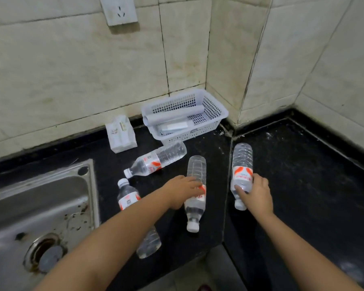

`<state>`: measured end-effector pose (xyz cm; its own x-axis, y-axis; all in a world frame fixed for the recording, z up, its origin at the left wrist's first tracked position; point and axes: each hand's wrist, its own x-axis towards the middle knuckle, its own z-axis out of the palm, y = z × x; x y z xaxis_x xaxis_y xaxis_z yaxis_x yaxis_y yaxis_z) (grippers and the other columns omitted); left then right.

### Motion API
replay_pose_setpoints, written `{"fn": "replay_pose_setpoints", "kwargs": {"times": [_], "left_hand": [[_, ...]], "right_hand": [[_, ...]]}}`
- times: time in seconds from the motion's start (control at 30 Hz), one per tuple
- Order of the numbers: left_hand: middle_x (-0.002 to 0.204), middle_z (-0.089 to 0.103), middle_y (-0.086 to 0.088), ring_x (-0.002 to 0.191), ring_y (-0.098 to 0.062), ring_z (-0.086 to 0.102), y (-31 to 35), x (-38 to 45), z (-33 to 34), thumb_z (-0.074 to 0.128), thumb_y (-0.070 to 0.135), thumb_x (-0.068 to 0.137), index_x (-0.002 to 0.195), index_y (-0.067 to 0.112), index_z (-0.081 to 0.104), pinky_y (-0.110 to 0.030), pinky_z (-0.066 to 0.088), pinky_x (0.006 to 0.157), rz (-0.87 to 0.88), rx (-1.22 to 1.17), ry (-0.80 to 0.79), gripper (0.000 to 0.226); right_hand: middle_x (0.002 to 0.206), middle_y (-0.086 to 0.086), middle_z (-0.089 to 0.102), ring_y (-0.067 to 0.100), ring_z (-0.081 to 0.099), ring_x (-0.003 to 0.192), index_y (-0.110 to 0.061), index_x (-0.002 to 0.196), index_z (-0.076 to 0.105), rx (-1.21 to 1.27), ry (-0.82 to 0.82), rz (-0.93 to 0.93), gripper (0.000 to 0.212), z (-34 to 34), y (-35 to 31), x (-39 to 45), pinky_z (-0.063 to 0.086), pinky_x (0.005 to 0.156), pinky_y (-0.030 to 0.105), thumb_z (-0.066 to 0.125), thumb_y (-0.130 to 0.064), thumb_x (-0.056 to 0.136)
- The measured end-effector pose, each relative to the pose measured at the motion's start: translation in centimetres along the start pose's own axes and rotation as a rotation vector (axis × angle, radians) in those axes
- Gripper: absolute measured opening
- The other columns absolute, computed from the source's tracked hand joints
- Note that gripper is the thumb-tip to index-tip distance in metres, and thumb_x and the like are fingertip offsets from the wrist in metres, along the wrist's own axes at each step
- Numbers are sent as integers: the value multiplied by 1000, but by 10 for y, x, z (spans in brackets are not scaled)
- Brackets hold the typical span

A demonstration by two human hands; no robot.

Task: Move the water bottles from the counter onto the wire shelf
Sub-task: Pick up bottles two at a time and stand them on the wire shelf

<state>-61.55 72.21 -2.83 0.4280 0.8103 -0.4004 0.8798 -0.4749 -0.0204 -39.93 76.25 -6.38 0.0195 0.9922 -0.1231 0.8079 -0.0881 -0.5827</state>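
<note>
The left hand [182, 191] is curling round the middle bottle [194, 192] lying on the counter [303, 175]. The right hand [255, 193] is gripping the right bottle [241, 164] beside the counter's seam.

- Bare black counter [303, 185] lies open at 3 o'clock of the right-hand bottle [242, 164].
- White basket [216, 114] blocks the corner at 12 o'clock.
- Tilted bottle [156, 159] and tissue pack [121, 135] crowd 10 o'clock.
- Sink [40, 206] drops away at 9 o'clock.
- A narrow bare strip separates the two middle bottles.
</note>
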Motion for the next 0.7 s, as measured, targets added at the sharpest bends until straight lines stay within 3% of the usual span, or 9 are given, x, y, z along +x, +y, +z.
{"fn": "replay_pose_setpoints", "kwargs": {"times": [0.17, 0.4, 0.53, 0.7], "left_hand": [[156, 21, 5, 143, -18, 20, -7, 13, 5, 55, 13, 90, 143, 31, 28, -35, 22, 115, 21, -8, -7, 62], [144, 33, -2, 130, -24, 32, -8, 33, -2, 59, 22, 86, 139, 33, 35, -39, 27, 110, 108, 156, -36, 59], [141, 40, 0, 129, -23, 34, -9, 44, -11, 66, 23, 79, 136, 25, 41, -39, 24, 111, 274, 275, -60, 63], [137, 50, -2, 133, -21, 38, -15, 47, -14, 70, 24, 75, 133, 19, 46, -37, 21, 114, 422, 241, -80, 63]], "right_hand": [[122, 16, 42, 29, 50, 108, -9, 134, 27, -281, -51, -36, 78, 10, -12, 13, 46, 89, 39, 66, -45, 77], [123, 18, 42, 31, 48, 109, -4, 134, 26, -243, -65, -8, 65, 11, -10, 15, 44, 90, 37, 59, -29, 85], [125, 17, 40, 31, 47, 111, -8, 137, 24, -363, -152, -100, 66, -1, 5, 4, 42, 94, 38, 59, -25, 84], [131, 13, 36, 29, 42, 115, -12, 139, 26, -363, -288, -163, 66, -22, 39, -31, 41, 98, 36, 61, -20, 83]]}}
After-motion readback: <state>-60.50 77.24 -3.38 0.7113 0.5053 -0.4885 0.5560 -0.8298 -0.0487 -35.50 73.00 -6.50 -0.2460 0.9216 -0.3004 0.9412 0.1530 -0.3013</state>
